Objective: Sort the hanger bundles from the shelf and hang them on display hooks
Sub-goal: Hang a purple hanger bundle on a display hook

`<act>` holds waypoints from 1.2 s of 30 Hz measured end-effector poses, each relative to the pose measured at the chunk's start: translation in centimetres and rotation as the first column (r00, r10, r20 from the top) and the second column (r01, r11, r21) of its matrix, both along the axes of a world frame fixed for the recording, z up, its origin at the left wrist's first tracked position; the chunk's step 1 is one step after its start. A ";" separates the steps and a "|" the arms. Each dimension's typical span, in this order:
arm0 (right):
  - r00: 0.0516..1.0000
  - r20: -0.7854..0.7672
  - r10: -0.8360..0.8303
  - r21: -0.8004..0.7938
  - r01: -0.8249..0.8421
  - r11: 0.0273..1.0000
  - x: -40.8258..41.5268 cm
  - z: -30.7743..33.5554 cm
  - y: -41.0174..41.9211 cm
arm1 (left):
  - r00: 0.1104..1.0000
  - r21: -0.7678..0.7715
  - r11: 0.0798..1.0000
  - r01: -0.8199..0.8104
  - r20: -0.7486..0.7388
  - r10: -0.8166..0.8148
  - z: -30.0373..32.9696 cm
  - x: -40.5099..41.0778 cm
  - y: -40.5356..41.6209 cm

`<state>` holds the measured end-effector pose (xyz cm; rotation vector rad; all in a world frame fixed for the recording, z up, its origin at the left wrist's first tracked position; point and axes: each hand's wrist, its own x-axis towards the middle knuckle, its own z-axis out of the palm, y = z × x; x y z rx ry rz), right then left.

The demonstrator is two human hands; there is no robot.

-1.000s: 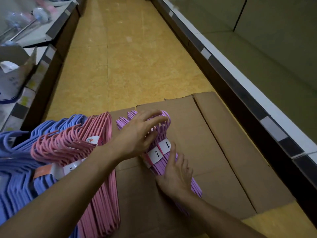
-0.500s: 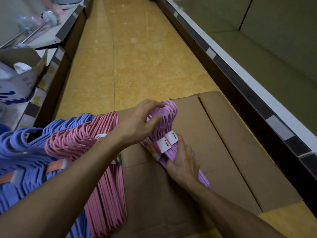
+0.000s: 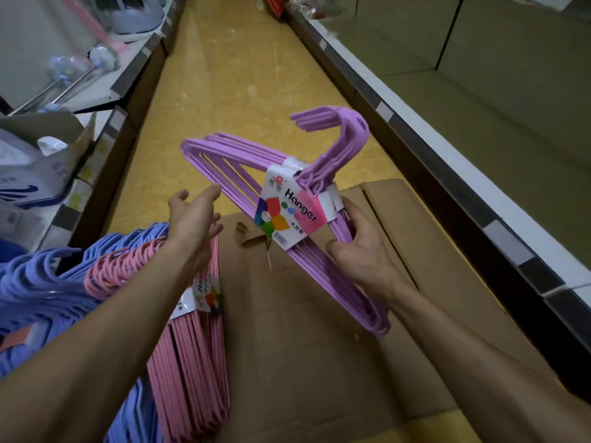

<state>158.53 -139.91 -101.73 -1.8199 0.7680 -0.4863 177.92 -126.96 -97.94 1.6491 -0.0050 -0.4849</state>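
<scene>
A purple hanger bundle [image 3: 243, 174] with a white "Hanger" label is raised above the cardboard box [image 3: 319, 330], hooks pointing up and to the right. My right hand [image 3: 358, 247] grips its lower arm just under the label. Left of the bundle, my left hand [image 3: 195, 215] is spread with fingers apart, its fingertips close to the bundle's left edge and holding nothing. A pink hanger bundle [image 3: 188, 346] lies at the box's left side, under my left forearm. Blue hanger bundles [image 3: 41, 282] are piled further left.
A yellow floor aisle [image 3: 236, 75] runs ahead between two shelf units. The left shelf [image 3: 134, 71] carries metal-handled goods and an open carton [image 3: 48, 148]. The right shelf [image 3: 479, 187] has a white and black edge strip with bare boards behind it.
The purple bundle has been lifted off the box and turned so its label faces me. My left hand has let go of the hooks and opened. My right hand now holds the bundle alone.
</scene>
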 end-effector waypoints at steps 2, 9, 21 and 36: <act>0.999 0.041 0.024 0.016 -0.024 1.000 -0.2 0.7 -0.1 | 0.989 -0.167 0.985 0.030 -0.141 -0.054 0.8 -0.4 -0.2; 0.984 0.082 0.158 0.063 -0.163 0.985 -0.6 1.3 0.8 | 0.908 -0.571 0.809 -0.141 -0.400 -0.124 2.5 -1.6 -0.5; 0.995 0.074 0.068 -0.006 -0.068 0.998 0.7 2.5 2.4 | 0.919 -0.539 0.820 -0.190 -0.391 -0.044 5.1 -1.9 1.7; 0.975 0.121 0.185 -0.080 -0.176 0.981 1.1 40.5 4.5 | 0.957 -0.623 0.760 -0.182 -0.289 -0.007 42.7 -2.8 5.6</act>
